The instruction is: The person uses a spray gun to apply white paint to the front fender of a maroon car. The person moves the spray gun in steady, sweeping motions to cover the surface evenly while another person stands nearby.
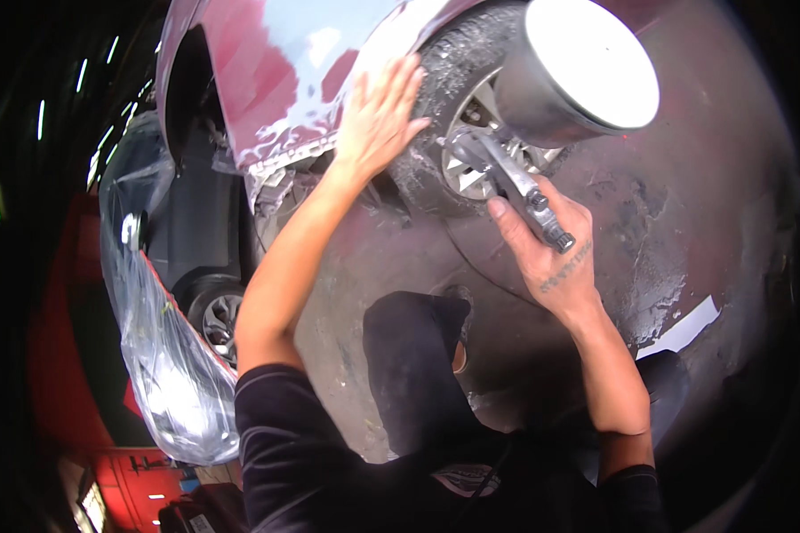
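Observation:
My left hand (378, 120) lies with fingers stretched out on the maroon car panel (249, 75), which has pale grey and white patches, at the edge of the wheel arch. My right hand (551, 244) grips a metal spray gun (516, 182) with a large dark cup with a white lid (587, 58) on top. The gun points toward the wheel, with its dusty tire (436, 84) and silver rim; the cup and gun hide part of both. The panel's lower edge is ragged.
A second car (173, 373) wrapped in clear plastic sheeting stands at the left, its wheel showing. A dark hose (471, 262) runs over the stained floor (329, 249). A white sheet (680, 329) lies at the right. Red equipment (129, 480) is at lower left. My legs are bent beneath me.

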Demonstrator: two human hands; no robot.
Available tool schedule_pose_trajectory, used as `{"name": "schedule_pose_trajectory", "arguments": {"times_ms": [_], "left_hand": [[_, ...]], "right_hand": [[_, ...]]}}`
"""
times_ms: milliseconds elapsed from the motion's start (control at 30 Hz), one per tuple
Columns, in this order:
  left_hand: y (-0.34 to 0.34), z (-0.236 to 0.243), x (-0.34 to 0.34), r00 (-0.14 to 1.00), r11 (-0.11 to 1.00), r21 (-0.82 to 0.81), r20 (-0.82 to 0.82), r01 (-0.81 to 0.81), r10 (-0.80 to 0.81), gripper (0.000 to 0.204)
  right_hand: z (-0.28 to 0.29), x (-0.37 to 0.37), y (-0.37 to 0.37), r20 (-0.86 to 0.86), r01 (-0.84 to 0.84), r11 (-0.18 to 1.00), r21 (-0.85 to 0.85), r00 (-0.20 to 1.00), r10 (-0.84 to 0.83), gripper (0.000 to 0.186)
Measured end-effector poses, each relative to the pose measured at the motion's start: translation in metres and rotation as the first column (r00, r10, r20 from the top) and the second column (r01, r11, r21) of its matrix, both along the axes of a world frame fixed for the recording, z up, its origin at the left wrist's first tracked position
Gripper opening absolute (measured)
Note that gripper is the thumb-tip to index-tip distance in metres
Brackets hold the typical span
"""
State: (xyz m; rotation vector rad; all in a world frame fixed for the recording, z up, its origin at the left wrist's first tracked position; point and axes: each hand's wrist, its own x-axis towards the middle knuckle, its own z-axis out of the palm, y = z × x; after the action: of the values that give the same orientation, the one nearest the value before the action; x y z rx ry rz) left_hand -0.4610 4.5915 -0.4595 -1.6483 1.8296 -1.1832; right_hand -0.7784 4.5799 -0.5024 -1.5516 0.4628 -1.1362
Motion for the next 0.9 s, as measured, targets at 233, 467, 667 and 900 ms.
{"name": "schedule_pose_trajectory", "arguments": {"times_ms": [233, 467, 667, 900], "left_hand": [[0.027, -0.004, 0.030, 0.995, 0.972, -0.230, -0.100, -0.040, 0.017, 0.089], [0.120, 0.007, 0.086, 0.934, 0.878, -0.414, -0.345, -0.240, 0.093, 0.098], [0.056, -0.037, 0.019, 0.911, 0.885, -0.427, -0.412, -0.184, -0.009, 0.100], [0.093, -0.033, 0.038, 0.919, 0.923, -0.326, -0.387, -0.207, 0.069, 0.086]], "right_hand": [[0.012, 0.024, 0.027, -0.040, -0.019, 1.000, -0.021, 0.999, 0.018, 0.028], [0.005, 0.051, 0.034, 0.005, -0.013, 0.991, -0.135, 1.000, 0.014, 0.026], [0.008, 0.054, 0.030, -0.025, 0.043, 0.998, -0.054, 0.999, -0.044, 0.030], [0.004, 0.049, 0.033, -0.087, 0.026, 0.996, -0.087, 0.996, -0.034, 0.030]]}}
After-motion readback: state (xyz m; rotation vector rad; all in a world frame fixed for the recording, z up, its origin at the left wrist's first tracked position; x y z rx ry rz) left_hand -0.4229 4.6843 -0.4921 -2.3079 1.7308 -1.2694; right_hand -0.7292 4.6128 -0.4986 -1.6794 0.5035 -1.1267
